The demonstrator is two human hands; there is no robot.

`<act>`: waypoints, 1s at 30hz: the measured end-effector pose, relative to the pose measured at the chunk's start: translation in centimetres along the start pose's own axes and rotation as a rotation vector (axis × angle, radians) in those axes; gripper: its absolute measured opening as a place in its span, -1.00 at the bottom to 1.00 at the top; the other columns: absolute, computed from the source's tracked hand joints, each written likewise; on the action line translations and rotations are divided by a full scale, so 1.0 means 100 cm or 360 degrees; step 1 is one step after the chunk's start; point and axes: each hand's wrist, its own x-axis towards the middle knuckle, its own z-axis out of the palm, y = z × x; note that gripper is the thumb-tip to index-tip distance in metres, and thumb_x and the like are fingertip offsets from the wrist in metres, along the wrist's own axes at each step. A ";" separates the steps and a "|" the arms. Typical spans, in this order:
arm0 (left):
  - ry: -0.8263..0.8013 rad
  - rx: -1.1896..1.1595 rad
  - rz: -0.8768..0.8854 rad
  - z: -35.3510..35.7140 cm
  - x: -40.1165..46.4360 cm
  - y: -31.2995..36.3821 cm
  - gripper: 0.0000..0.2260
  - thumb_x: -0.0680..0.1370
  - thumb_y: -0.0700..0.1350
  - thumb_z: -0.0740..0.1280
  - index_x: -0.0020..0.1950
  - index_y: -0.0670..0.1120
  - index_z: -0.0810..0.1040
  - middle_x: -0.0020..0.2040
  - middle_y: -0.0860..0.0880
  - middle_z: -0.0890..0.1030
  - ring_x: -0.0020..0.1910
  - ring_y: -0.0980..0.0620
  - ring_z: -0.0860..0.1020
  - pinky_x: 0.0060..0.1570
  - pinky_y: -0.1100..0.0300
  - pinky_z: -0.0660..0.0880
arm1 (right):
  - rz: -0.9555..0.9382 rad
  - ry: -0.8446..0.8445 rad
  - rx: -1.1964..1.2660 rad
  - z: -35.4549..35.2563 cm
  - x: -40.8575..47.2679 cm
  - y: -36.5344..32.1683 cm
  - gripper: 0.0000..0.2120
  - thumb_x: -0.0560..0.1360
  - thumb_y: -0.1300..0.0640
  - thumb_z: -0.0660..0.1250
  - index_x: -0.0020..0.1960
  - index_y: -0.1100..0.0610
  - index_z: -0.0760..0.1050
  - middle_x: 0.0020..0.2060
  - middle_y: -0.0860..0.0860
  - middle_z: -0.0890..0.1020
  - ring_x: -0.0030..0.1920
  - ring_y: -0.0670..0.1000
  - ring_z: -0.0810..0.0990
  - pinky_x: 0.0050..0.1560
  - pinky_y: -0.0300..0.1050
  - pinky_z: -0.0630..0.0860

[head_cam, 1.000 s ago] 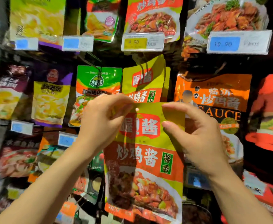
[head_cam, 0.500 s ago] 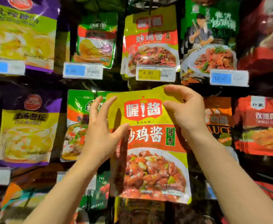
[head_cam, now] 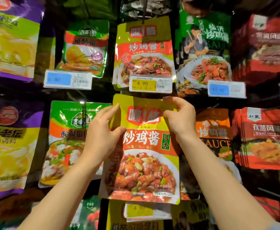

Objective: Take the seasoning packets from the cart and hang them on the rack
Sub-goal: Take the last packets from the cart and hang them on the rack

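Note:
A yellow and red seasoning packet (head_cam: 144, 151) with a picture of a chicken dish is held up against the rack (head_cam: 112, 90), just under a yellow price tag. My right hand (head_cam: 179, 118) pinches its upper right corner between thumb and fingers. My left hand (head_cam: 102, 131) lies along its left edge with straight fingers, thumb pressing the front. The packet's top edge reaches the hook row; the hook itself is hidden. The cart is out of view.
A matching packet (head_cam: 145, 52) hangs directly above with a 4.90 tag (head_cam: 150, 83). Green packets (head_cam: 66, 138) hang to the left, orange (head_cam: 214, 133) and red ones (head_cam: 265, 138) to the right. Another 4.90 tag (head_cam: 139, 211) sits below. Packets crowd every side.
The view tilted upward along the rack. Both hands lifted the packet higher, up to the hook row under the tag. My left hand went from pinching the top to lying flat along the left edge.

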 end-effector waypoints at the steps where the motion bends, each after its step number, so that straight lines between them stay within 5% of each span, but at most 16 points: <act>1: -0.0022 -0.0003 -0.0025 0.004 -0.005 -0.003 -0.40 0.38 -0.17 0.52 0.39 -0.12 0.43 0.33 -0.09 0.48 0.29 -0.06 0.45 0.29 0.05 0.38 | -0.0032 -0.0019 -0.0051 0.001 -0.002 0.003 -0.54 0.23 0.18 0.32 0.14 0.04 0.59 0.03 0.03 0.65 0.05 0.09 0.61 0.05 0.12 0.56; 6: 0.0151 -0.0082 0.0061 0.009 -0.020 -0.007 -0.44 0.39 -0.18 0.50 0.37 -0.11 0.45 0.28 -0.03 0.49 0.24 0.14 0.41 0.23 -0.01 0.45 | -0.0114 -0.0048 0.0117 -0.006 -0.011 0.010 -0.66 0.31 0.22 0.36 0.04 -0.02 0.61 -0.06 -0.03 0.67 -0.08 0.01 0.65 -0.07 0.13 0.60; 11: 0.0300 -0.0127 0.0246 -0.008 -0.025 -0.002 -0.50 0.43 -0.18 0.46 0.35 -0.10 0.45 0.22 0.09 0.43 0.18 0.30 0.34 0.13 0.52 0.32 | -0.0153 -0.0110 0.0421 -0.014 -0.018 0.002 -0.61 0.36 0.41 0.37 -0.05 -0.08 0.58 -0.03 -0.05 0.66 0.04 0.01 0.62 0.06 0.07 0.57; 13: 0.0333 -0.0177 0.0217 -0.011 -0.025 -0.003 -0.50 0.44 -0.16 0.45 0.36 -0.08 0.44 0.23 0.10 0.43 0.19 0.30 0.35 0.10 0.57 0.30 | -0.0171 -0.0141 0.0463 -0.015 -0.018 -0.003 -0.64 0.37 0.41 0.37 -0.04 -0.03 0.59 -0.06 -0.09 0.64 0.00 -0.06 0.61 -0.02 -0.03 0.59; 16: 0.0361 -0.0199 0.0186 -0.012 -0.016 -0.006 -0.50 0.45 -0.16 0.46 0.37 -0.06 0.43 0.23 0.10 0.44 0.21 0.25 0.38 0.16 0.36 0.40 | -0.0204 -0.0143 0.0515 -0.012 -0.015 -0.011 -0.68 0.39 0.42 0.36 -0.01 0.04 0.57 -0.12 -0.06 0.63 -0.19 -0.20 0.62 -0.24 -0.21 0.57; 19: 0.0308 -0.0163 0.0148 -0.007 -0.001 -0.006 -0.49 0.45 -0.16 0.46 0.37 -0.07 0.44 0.23 0.10 0.45 0.23 0.18 0.40 0.21 0.20 0.40 | -0.0130 -0.0089 0.0492 -0.007 -0.006 -0.008 -0.67 0.37 0.39 0.36 -0.05 -0.02 0.58 -0.18 -0.01 0.67 -0.22 0.06 0.67 -0.26 0.03 0.62; 22: 0.0213 -0.0104 0.0085 0.002 0.003 -0.006 -0.49 0.43 -0.16 0.47 0.37 -0.10 0.45 0.27 -0.02 0.50 0.24 0.12 0.41 0.23 0.10 0.41 | -0.0143 -0.0044 0.0233 -0.003 0.001 0.002 -0.65 0.25 0.23 0.34 -0.03 -0.09 0.60 -0.11 -0.05 0.67 -0.15 0.14 0.66 -0.18 0.17 0.60; 26: 0.0045 -0.0042 -0.0077 0.012 -0.008 -0.012 -0.43 0.46 -0.09 0.44 0.44 -0.06 0.35 0.37 -0.02 0.41 0.27 0.16 0.32 0.28 0.18 0.32 | -0.0277 -0.0041 -0.0081 -0.001 -0.002 0.008 -0.64 0.34 0.25 0.34 0.11 0.04 0.59 0.02 -0.03 0.63 0.01 0.05 0.60 0.04 0.01 0.55; 28: 0.0009 0.0151 -0.0065 0.015 -0.017 -0.014 -0.41 0.48 0.00 0.41 0.46 -0.05 0.31 0.45 -0.05 0.28 0.40 0.01 0.23 0.39 0.07 0.21 | -0.0547 0.0081 -0.0349 -0.004 -0.011 0.012 -0.68 0.42 0.28 0.34 0.17 0.18 0.55 0.12 0.06 0.54 0.15 0.06 0.50 0.17 -0.11 0.43; 30: -0.0041 0.0360 0.0142 0.019 -0.030 -0.015 -0.38 0.47 0.12 0.38 0.48 0.03 0.28 0.53 -0.07 0.10 0.48 -0.08 0.07 0.42 -0.03 0.06 | -0.0884 0.0220 -0.0725 -0.007 -0.025 0.020 -0.65 0.45 0.15 0.37 0.23 0.16 0.50 0.28 0.13 0.40 0.29 0.12 0.36 0.27 -0.04 0.32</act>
